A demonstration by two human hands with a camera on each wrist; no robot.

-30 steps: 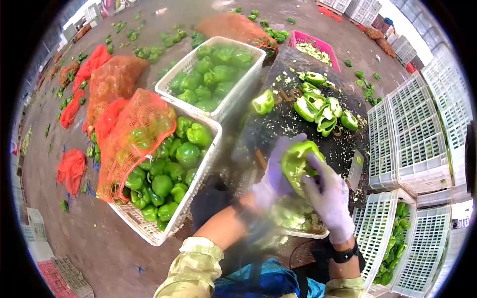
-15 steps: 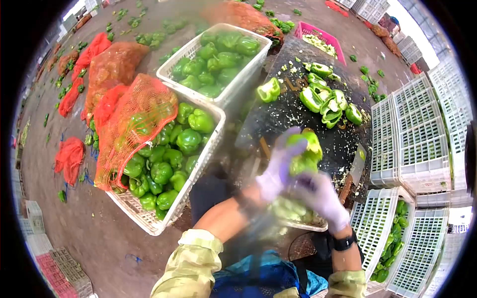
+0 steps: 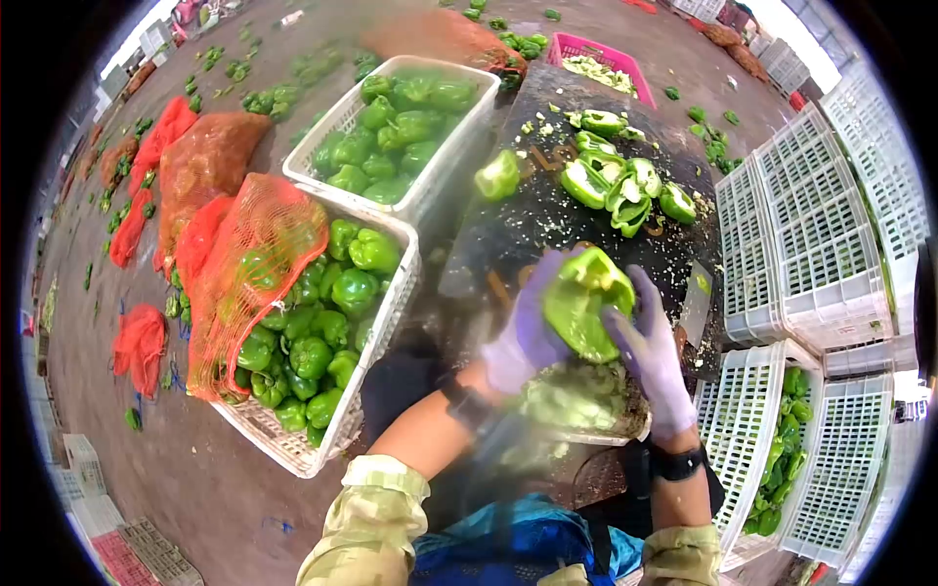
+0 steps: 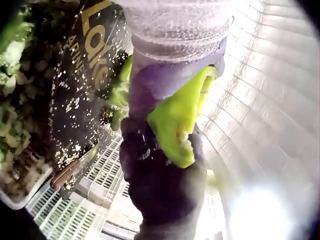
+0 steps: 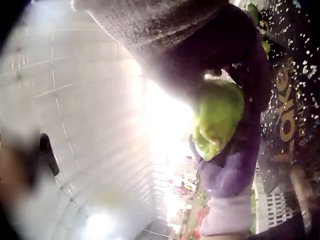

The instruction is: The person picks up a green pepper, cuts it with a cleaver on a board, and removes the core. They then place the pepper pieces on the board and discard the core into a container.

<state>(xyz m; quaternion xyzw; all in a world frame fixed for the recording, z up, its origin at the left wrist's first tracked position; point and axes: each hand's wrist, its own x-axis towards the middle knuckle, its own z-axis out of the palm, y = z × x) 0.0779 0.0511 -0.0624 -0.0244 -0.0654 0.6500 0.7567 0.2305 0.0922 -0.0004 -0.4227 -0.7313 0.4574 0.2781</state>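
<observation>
In the head view an opened green pepper (image 3: 586, 305) is between the two gloved hands, above the near edge of a dark board (image 3: 547, 220). The left hand (image 3: 528, 327) grips its left side. The right hand (image 3: 657, 356) holds the other side, its thumb at the pepper's hollow. Both wrist views show the pepper (image 4: 176, 120) (image 5: 220, 112) held between purple-palmed gloves. Cut pepper pieces (image 3: 625, 186) lie on the board, with one more piece (image 3: 498, 176) at its left. A knife (image 3: 695, 305) rests at the board's right side.
White crates of whole peppers (image 3: 415, 249) (image 3: 489, 90) stand left of the board, the nearer partly under a red net bag (image 3: 259, 264). A tray of scraps (image 3: 576, 405) sits below the hands. White crates (image 3: 821, 244) are stacked right; a pink crate (image 3: 635, 73) stands beyond.
The right hand has shifted from below the pepper back to its right side. The pepper is turned so its hollow shows again. The whole head view has shifted slightly.
</observation>
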